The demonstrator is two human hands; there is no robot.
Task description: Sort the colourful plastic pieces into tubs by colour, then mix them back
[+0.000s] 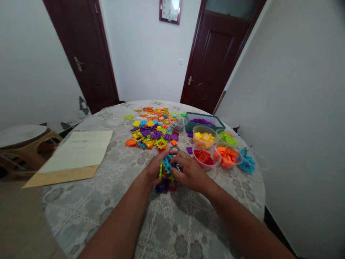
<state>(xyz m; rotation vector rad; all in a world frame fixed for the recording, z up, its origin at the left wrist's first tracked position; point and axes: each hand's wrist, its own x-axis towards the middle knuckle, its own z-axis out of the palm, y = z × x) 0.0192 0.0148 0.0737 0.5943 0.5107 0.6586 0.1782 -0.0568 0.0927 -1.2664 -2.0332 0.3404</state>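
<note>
Both of my hands meet over a small cluster of interlocked plastic pieces (pixel 167 169), blue, green, purple and red, on the round table (pixel 88 208). My left hand (pixel 155 169) curls around its left side. My right hand (pixel 190 172) closes over its right side and top. Just beyond lies a loose pile of colourful plastic pieces (pixel 153 131).
Clear bowls hold red pieces (pixel 204 157), orange pieces (pixel 228 155), yellow pieces (pixel 205 137) and green pieces (pixel 227 137); a teal box (pixel 205 120) holds purple ones. Blue pieces (pixel 246 162) lie at the right edge. Paper on cardboard (pixel 78 149) lies left. A stool (pixel 24 144) stands beside the table.
</note>
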